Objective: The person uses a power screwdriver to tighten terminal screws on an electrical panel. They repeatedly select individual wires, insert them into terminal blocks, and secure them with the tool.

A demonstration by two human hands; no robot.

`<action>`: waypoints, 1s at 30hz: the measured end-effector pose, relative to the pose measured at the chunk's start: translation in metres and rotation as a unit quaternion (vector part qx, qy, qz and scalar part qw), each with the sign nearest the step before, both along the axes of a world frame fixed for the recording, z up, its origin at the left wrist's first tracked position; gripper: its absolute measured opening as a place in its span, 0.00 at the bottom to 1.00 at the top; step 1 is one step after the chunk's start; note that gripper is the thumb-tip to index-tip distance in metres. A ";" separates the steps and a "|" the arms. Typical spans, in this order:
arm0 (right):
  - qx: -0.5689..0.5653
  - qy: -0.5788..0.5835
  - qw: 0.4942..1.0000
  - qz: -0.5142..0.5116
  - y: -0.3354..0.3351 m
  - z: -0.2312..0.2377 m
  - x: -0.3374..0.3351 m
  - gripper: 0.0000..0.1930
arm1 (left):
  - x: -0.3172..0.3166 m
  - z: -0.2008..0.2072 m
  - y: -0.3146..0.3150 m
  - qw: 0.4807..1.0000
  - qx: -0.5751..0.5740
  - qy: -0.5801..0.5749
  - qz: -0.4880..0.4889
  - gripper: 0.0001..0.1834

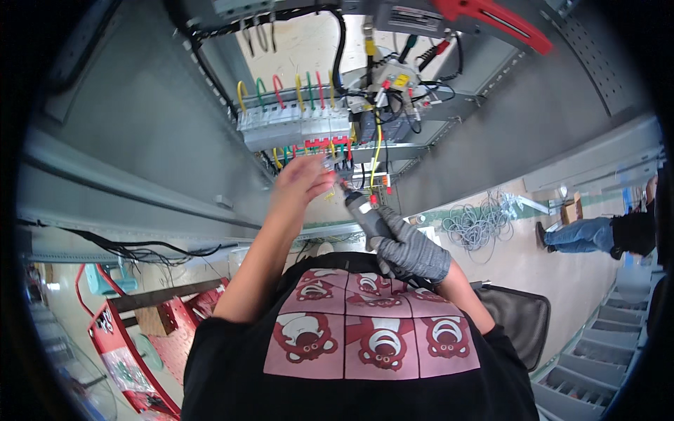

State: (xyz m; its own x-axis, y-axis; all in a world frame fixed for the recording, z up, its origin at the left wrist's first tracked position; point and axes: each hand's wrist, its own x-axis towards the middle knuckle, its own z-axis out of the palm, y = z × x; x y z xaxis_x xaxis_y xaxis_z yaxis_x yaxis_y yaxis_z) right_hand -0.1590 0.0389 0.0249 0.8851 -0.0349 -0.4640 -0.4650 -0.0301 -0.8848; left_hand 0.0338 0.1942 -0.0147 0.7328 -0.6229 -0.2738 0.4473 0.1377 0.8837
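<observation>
My right hand (414, 245), in a grey knitted glove, is wrapped round a dark grey electric screwdriver (366, 215). Its bit points up and left toward my left hand (303, 181), which is bare and a little blurred. The fingers of that hand are pinched close to the bit, at a small, shiny, partly clear piece that I cannot make out. Just beyond them is a row of pale grey circuit breakers (291, 126), with yellow, green and red wires looping from the top and red parts along the lower right edge.
Metal cabinet walls (140, 105) flank the work on both sides. A red-handled device (498, 21) lies at the top right. Black cables (151, 245) hang at left above a red cart (123, 351). Coiled grey cable (477, 224) lies on the floor, near another person (590, 235).
</observation>
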 end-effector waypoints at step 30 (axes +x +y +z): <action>0.180 -0.203 0.946 -0.177 -0.015 0.038 -0.044 0.35 | -0.020 0.112 -0.090 0.940 -0.043 -0.332 -0.064 0.14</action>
State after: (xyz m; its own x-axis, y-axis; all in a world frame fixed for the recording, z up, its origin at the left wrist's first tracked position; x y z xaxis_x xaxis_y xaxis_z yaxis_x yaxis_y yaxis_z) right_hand -0.2029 0.0243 0.0631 0.9556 -0.2658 -0.1271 -0.0100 0.4019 -0.9156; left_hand 0.0139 0.1037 0.0970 0.6417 -0.7171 0.2720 -0.1809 0.2031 0.9623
